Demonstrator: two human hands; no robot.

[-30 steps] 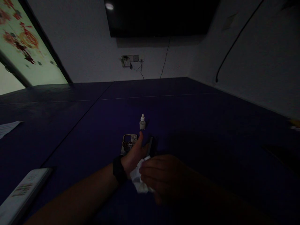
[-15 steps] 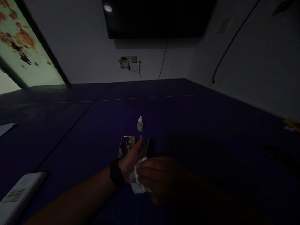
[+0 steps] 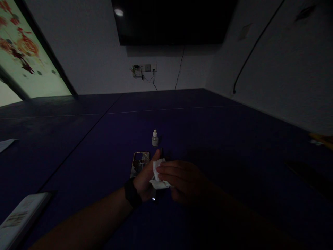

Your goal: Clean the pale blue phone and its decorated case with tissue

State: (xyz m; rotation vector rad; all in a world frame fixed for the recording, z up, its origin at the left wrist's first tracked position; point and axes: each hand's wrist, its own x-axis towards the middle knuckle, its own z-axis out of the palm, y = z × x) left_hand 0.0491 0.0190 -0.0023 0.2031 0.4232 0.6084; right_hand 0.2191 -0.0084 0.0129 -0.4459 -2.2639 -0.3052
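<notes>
My left hand (image 3: 145, 177), with a black watch on its wrist, is wrapped around a slim dark phone (image 3: 154, 195) seen nearly edge-on. A small bright spot shows at the phone's lower end. Pinched in the fingers of my right hand (image 3: 182, 177) is a white tissue (image 3: 160, 181), pressed against the phone and covering its middle. Just beyond my left hand lies a patterned phone case (image 3: 137, 163) with a large camera cutout, partly hidden by that hand. Past it a small white-capped dropper bottle (image 3: 155, 139) stands upright.
Everything rests on a dark blue table (image 3: 104, 149). A white box (image 3: 24, 211) lies at the near left, with a paper sheet (image 3: 6, 144) farther back. On the right edge is a yellow object (image 3: 322, 139). A screen (image 3: 171, 24) hangs on the far wall above sockets.
My right hand has slid the tissue upward along the phone, away from me. The phone's lower end now shows beneath the tissue, while its upper part is more covered.
</notes>
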